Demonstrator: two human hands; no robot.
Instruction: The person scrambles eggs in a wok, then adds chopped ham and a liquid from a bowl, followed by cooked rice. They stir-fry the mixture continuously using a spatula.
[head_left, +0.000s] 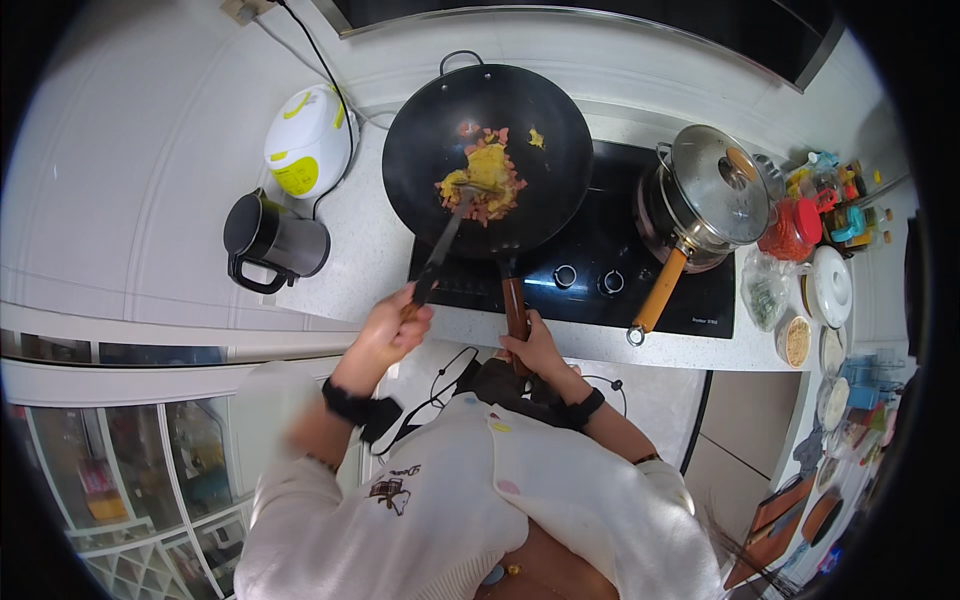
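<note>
My left hand (391, 326) is closed around the handle of a metal spatula (442, 247), whose blade lies in the food inside a black wok (420, 135). Yellow scrambled egg (489, 166) and pink diced meat, possibly ham or sausage (480, 214), are heaped near the middle of the wok. One small piece of egg (536, 138) sits apart, higher on the right side. My right hand (534, 345) grips the wok's wooden handle (515, 307), which points towards my body. The wok stands over the left part of a black glass cooktop (622, 195).
On the cooktop's right stands a pot (652, 217) with a glass lid (716, 184) and wooden handle. A white rice cooker (300, 142) and a kettle (300, 244) are at left. A red-lidded jar (787, 229), plastic bag (765, 292) and bowls (793, 341) line the right counter.
</note>
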